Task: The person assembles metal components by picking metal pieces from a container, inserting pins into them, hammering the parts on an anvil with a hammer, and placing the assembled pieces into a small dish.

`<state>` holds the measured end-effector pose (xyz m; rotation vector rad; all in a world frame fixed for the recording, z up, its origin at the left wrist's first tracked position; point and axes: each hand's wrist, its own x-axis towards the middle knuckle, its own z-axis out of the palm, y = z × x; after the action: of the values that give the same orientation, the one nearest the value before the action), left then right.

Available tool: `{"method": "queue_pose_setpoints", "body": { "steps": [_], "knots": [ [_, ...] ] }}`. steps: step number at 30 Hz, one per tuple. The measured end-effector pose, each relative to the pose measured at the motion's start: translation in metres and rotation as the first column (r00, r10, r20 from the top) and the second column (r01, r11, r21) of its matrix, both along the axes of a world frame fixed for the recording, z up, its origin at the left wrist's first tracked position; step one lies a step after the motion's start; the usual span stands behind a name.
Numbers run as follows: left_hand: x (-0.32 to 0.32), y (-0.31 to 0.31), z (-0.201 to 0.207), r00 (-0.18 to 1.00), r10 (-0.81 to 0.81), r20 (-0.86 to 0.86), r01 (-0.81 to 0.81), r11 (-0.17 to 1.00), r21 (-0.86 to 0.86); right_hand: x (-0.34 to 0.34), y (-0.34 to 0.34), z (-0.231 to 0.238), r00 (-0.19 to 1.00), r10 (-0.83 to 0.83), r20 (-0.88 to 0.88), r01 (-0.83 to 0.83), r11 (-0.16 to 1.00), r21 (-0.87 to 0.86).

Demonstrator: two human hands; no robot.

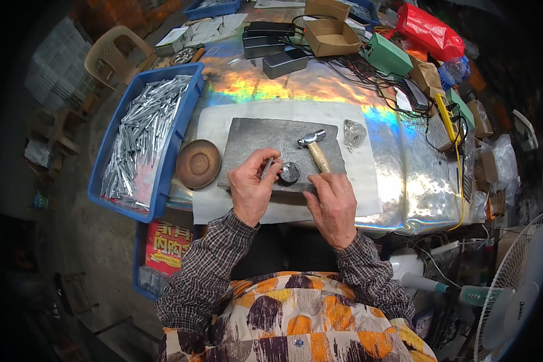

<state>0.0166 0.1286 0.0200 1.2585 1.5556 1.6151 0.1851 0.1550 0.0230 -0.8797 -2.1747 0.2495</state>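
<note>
Both forearms in checked sleeves rise from the lower middle of the frame, bent inward over the bench edge. Left hand [251, 184], just left of centre, knuckles up, fingers curled; thumb and forefinger pinch a short grey metal rod [269, 167], holding it tilted against a small round dark metal block [289, 173]. Right hand [333, 205], right of centre, palm down, fingers wrapped closed around the wooden handle of a small hammer [313, 146]; the steel head points to the upper left and lies low over the grey stone slab [253, 142], just above and right of the block. Cannot tell whether the head touches the slab. Slab rests on a white sheet [223, 117], which lies over shiny iridescent foil [398, 175] covering the bench. Left of the slab, a round wooden dish [198, 163], touching the sheet's edge. Further left, a long blue tray [166, 163] full of similar metal rods. A small clear plastic bag [354, 133] sits just right of the slab's upper corner. Cardboard boxes [330, 36] and tangled cables crowd the upper right.
</note>
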Motion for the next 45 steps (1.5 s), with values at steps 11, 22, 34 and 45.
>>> {"method": "queue_pose_setpoints", "body": {
  "steps": [11, 22, 34, 45],
  "knots": [
    [0.003, 0.0, 0.004, 0.956, 0.033, -0.291, -0.011, 0.997, 0.075, 0.005, 0.001, 0.0, 0.999, 0.037, -0.012, -0.037, 0.999, 0.002],
    [0.007, -0.001, -0.001, 0.895, 0.097, -0.436, -0.026, 0.986, 0.165, -0.008, -0.001, 0.033, 0.965, 0.221, -0.144, -0.235, 0.968, -0.09],
    [0.01, 0.0, -0.005, 0.92, 0.136, -0.368, -0.083, 0.984, 0.157, -0.023, -0.005, 0.005, 0.951, 0.258, -0.17, -0.244, 0.965, 0.101],
    [0.01, -0.002, -0.006, 0.932, 0.154, -0.327, -0.084, 0.972, 0.22, 0.025, 0.003, 0.015, 0.896, -0.143, 0.42, 0.216, 0.967, -0.133]
  ]
}}
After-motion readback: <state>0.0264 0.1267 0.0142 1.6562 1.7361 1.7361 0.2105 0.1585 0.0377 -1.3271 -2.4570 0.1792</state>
